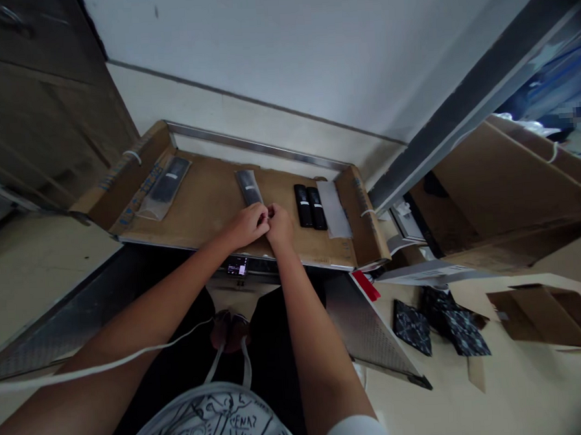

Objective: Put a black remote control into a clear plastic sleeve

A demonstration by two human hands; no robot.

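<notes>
My left hand [248, 223] and my right hand [278, 226] meet over a cardboard work surface [206, 202], fingers pinched together at the near end of a black remote in a clear plastic bag [248, 187]. Both hands grip that bagged remote's end. Two bare black remotes [310, 206] lie side by side just right of my right hand. A stack of clear bags [333, 209] lies beside them. Another bagged remote [168, 182] rests at the far left of the cardboard.
The cardboard has raised flaps left [123, 177] and right [366, 217]. A small lit device [237, 267] sits under the front edge. Cardboard boxes [508, 193] stand at the right; dark patterned pouches [442, 326] lie on the floor. A white cable [108, 364] crosses my left arm.
</notes>
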